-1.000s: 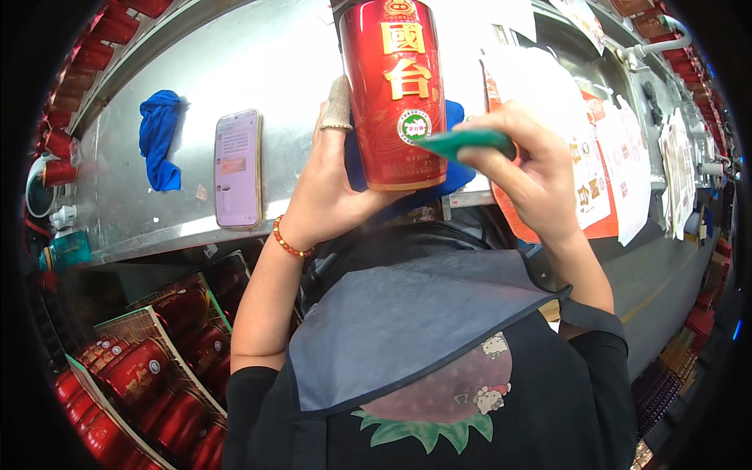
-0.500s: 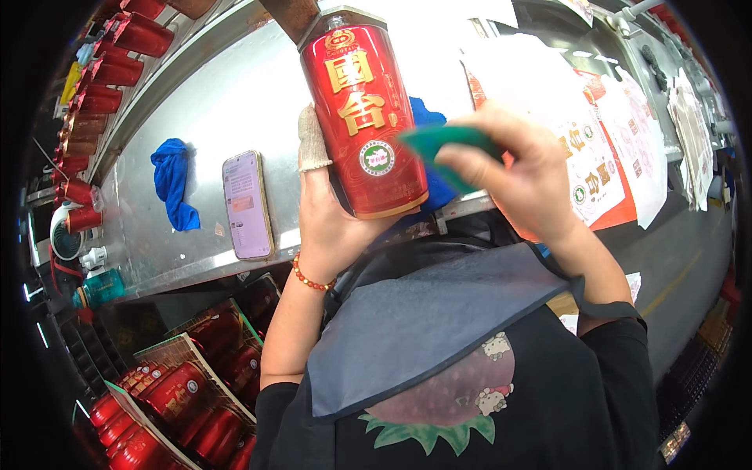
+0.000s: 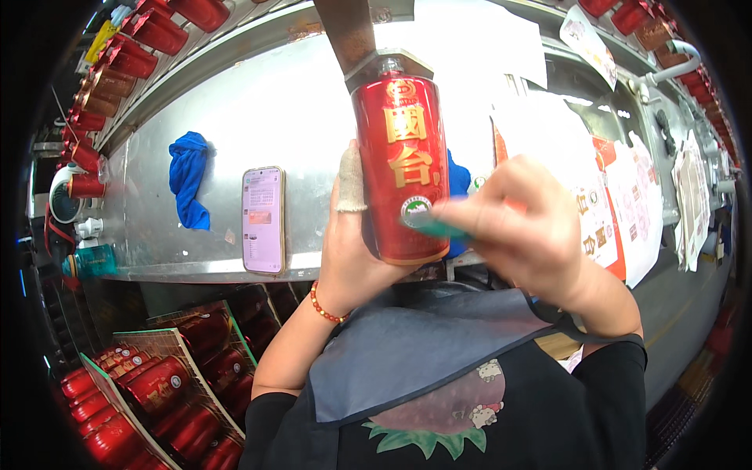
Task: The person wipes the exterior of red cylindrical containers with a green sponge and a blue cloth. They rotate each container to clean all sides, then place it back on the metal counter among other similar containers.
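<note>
A red bottle (image 3: 403, 227) with raised gold characters and a round white-and-green emblem stands before me, its neck in a metal holder (image 3: 392, 63). My left hand (image 3: 345, 243) is wrapped round its lower left side, with a cream cloth cover on one finger. A thin green scraper (image 3: 445, 229) is pinched in my right hand (image 3: 525, 231), blurred by motion. Its edge lies over the lower part of the round emblem; much of the scraper is hidden by my fingers.
A phone (image 3: 264, 223) and a twisted blue cloth (image 3: 189, 180) lie left on the metal bench (image 3: 145, 235). Another blue cloth (image 3: 458, 180) is behind the bottle. Printed sheets (image 3: 627, 207) cover the right side. Boxed red bottles (image 3: 157, 388) stand below left; red containers (image 3: 160, 30) line the far left.
The green scraper has come leftward and down from beside the bottle onto the emblem area. The view has shifted, so the bottle sits lower and farther right in the picture. My left hand keeps its grip.
</note>
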The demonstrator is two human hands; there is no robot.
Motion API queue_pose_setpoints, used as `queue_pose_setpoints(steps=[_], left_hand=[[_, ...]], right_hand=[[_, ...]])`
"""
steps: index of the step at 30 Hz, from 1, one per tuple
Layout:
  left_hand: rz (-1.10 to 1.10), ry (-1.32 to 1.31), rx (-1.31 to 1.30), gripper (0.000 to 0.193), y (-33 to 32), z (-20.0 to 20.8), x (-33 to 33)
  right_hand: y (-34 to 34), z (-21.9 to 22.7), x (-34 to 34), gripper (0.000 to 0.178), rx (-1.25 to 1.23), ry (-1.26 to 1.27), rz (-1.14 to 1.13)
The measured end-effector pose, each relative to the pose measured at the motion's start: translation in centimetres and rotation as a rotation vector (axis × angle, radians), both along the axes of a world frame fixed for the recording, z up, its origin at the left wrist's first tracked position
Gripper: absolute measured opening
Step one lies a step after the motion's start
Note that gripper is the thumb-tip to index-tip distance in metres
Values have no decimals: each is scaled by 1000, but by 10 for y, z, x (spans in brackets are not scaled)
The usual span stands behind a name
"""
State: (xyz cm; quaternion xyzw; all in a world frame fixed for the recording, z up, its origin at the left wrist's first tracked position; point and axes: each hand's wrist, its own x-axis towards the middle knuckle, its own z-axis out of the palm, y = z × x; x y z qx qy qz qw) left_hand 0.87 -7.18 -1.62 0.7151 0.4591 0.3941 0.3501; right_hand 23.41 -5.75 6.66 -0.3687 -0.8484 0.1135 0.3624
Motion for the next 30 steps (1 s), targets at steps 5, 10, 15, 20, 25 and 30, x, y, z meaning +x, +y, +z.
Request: queue_pose_setpoints(steps=[5,10,15,20,25,30], left_hand=[[-1,-58,-29,129,-1,4,1],[-20,-21,67,131,3,9,0],[-10,-22,80,130,2,6,-1],[-11,1,86,131,2,1,-3],[-11,-63,81,130,2,-3,-1],[-31,-59,86,129,4,1,-2]], right_hand=[[21,7,-5,46,133,-116,34],[25,7,-15,43,172,-204,79],[35,14,-10,33,198,-288,97],[25,18,-14,43,65,-258,50],[42,24,-11,35,41,-237,41],[70,21,-7,24,11,-159,-17]])
